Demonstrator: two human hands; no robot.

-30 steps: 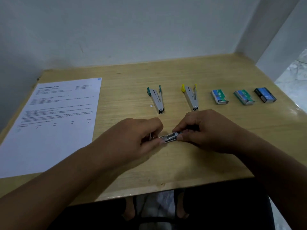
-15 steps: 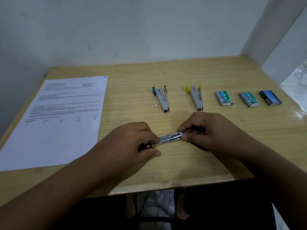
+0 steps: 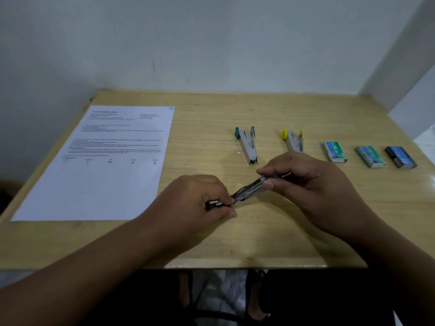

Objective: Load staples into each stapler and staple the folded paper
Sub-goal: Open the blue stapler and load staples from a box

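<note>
two hands, left [image 3: 200, 198] and right [image 3: 303, 182], grip one stapler [image 3: 249, 190], apparently opening it for loading. next likely needs staples from a box [image 3: 335, 152].

body: two bare forearms | left hand [image 3: 200, 198], right hand [image 3: 308, 184] | sleeves: none (no rings, no watch)

A pale wooden table [image 3: 270, 243] stands pushed against a plain whitish wall [image 3: 211, 43]. A white pillar [image 3: 400, 55] rises at the right; beyond it, perhaps marbled floor [image 3: 427, 135].
</note>
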